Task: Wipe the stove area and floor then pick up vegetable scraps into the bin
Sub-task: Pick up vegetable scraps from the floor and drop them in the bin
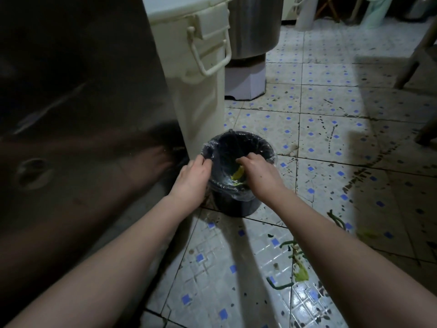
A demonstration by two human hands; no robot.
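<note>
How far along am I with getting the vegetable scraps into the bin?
Partway. Your right hand holds a yellowish scrap inside the bin, whose rim your left hand grips. Green stems and mushy green bits lie on the floor beside your right arm, to be picked up. The floor shows dark streaks, so wiping looks unfinished.

There is only one camera. It sits on the person's head and looks forward and down at the floor [326, 138]. It is low and close to things. Both bare arms reach in from the bottom edge of the picture. The left hand [192, 178] and right hand [257, 172] meet at the small dark bin [236, 205] near the middle. The wide lens bends the tile lines. A dark cabinet side [71, 91] fills the left part. The far floor runs up to the top right corner.
</note>
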